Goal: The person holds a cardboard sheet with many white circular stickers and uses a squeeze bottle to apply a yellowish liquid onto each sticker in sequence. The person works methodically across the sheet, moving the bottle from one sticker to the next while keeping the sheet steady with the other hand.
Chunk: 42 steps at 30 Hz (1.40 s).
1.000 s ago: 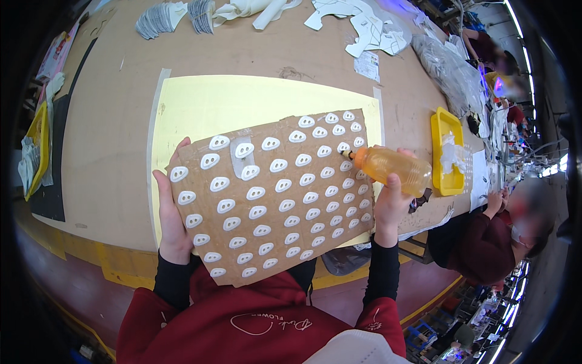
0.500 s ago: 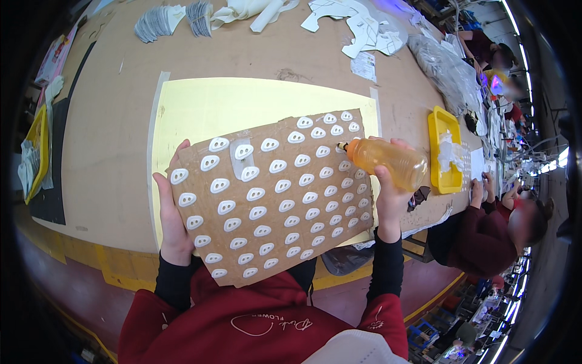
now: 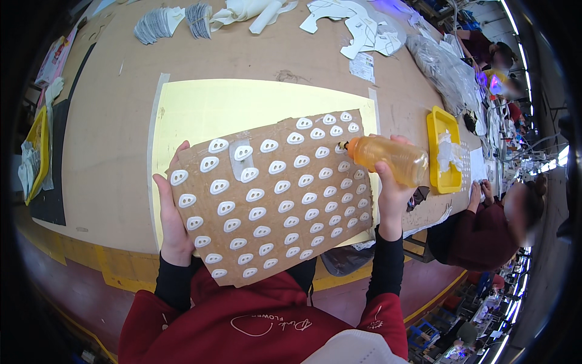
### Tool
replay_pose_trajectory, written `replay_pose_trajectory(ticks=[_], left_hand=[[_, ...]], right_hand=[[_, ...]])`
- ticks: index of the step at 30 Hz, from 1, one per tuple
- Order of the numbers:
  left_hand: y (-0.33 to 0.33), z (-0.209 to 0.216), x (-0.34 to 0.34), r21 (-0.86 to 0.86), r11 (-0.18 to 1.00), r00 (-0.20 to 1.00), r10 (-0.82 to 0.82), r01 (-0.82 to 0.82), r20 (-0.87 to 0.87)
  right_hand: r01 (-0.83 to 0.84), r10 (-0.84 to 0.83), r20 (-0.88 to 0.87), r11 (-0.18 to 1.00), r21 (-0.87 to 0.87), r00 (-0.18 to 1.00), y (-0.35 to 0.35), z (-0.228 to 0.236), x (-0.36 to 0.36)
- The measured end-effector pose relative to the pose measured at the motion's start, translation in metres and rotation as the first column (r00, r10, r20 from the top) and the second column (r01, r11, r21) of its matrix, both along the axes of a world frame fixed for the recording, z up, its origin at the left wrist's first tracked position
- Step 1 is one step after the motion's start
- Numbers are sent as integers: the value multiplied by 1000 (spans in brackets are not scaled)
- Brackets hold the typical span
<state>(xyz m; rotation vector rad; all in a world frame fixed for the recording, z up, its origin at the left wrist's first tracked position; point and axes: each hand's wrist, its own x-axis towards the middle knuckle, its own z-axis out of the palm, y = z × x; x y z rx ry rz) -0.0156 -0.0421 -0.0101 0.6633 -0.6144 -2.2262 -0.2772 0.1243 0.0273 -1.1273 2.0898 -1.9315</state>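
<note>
A brown cardboard sheet (image 3: 270, 198) is tilted up in front of me, bearing rows of small white rounded-triangular pieces with two holes each. My left hand (image 3: 176, 225) grips its left edge, thumb in front and the other fingers mostly hidden behind. In my right hand (image 3: 393, 193) is a clear squeeze bottle (image 3: 397, 162) of amber liquid with an orange cap, held nearly sideways. Its dark nozzle tip is at a white piece (image 3: 339, 149) near the sheet's upper right; whether they touch I cannot tell. A strip of clear tape (image 3: 238, 168) shows on the cardboard.
Under the cardboard, a pale yellow sheet (image 3: 242, 100) is taped to the brown table. Stacked grey-white cut pieces (image 3: 159, 24) and white cutouts (image 3: 364, 30) lie at the far side. A yellow tray (image 3: 434, 145) stands at right, beside a seated co-worker (image 3: 485, 233). Another yellow tray (image 3: 41, 164) is far left.
The bottle has shifted slightly right and its tip has moved a little along the cardboard. My left hand and the sheet hold nearly still. The co-worker at right has moved their hands and head.
</note>
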Motion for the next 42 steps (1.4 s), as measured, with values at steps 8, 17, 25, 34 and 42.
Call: replay_pose_trajectory(ticks=[8,17,25,34,42], left_hand=[[1,3,-4,-34,999,999,21,-20,38],[2,3,-3,12,1000,1000,-3,3,-23],[3,3,-3,10,1000,1000,10,-10,-29],[3,1,-4,-23,999,1000,27,-27,-15],[3,5,-2,-10,1000,998,25,-24,60]], right_hand=[[53,-55,44,998,39,997,5,0,-8],[84,-86,79,996,31,993,6,3,-8],[56,-60,201,998,29,978,9,4,-16],[-108,32,348,974,201,937,-2,15,-41],[-283,492,850,856,-433,187,12,10,-62]])
